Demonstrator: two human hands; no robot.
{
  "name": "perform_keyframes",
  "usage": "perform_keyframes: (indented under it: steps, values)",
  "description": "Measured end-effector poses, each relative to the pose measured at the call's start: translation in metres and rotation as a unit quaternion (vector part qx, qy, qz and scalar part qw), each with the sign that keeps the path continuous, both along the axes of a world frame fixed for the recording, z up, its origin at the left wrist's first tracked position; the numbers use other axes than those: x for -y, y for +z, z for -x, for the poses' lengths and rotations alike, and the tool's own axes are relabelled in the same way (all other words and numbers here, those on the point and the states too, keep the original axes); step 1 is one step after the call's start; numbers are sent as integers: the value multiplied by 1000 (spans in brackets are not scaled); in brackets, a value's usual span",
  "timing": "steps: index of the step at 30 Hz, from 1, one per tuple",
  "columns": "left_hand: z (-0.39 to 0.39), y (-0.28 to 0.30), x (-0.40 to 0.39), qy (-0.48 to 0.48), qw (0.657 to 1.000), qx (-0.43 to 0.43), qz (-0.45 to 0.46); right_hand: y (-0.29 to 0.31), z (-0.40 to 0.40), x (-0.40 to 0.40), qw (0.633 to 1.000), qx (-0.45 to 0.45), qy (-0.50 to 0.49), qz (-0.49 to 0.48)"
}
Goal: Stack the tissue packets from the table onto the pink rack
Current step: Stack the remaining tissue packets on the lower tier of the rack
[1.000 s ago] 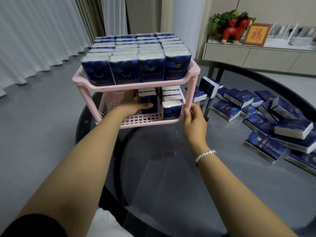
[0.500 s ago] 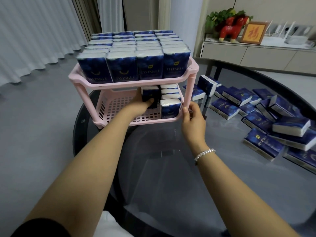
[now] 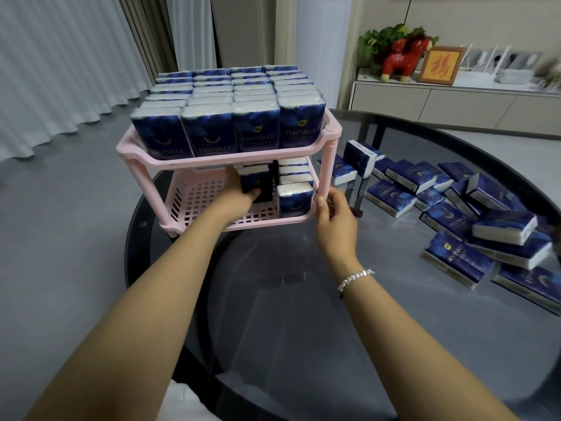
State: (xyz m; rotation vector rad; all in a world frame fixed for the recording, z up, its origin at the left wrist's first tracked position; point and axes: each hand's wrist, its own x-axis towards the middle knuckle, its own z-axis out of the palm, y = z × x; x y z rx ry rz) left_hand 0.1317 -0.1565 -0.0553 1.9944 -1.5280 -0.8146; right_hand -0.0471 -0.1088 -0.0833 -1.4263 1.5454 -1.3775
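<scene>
A two-tier pink rack (image 3: 224,158) stands at the far left of the round glass table (image 3: 303,299). Its top shelf is packed with upright blue tissue packets (image 3: 230,110). On the lower shelf, a short row of packets (image 3: 296,192) stands at the right. My left hand (image 3: 235,192) reaches into the lower shelf and grips a blue tissue packet (image 3: 256,182) upright beside that row. My right hand (image 3: 334,212) rests with its fingertips against the rack's front right post, holding nothing. Several loose packets (image 3: 455,214) lie on the table to the right.
A low cabinet (image 3: 440,107) along the far wall carries a red horse figure (image 3: 400,60), a plant and a framed picture (image 3: 440,66). Pale curtains (image 3: 60,71) hang on the left above grey floor. The table's dark rim (image 3: 133,238) curves just left of the rack.
My left hand has pushed the held packet slightly deeper into the lower shelf, against the standing row. My right hand stays at the rack's post. The view has shifted a little.
</scene>
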Motion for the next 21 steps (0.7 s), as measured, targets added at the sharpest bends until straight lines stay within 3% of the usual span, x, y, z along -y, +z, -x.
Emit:
perform_keyframes:
  steps: [10,21]
  values:
    - [10,-4,7,-7,996,61,-63,-1,1,0,1000,1,-1,-3]
    - [9,11,-22,-16,997,-66,30,1,0,0,1000,9,4,-4]
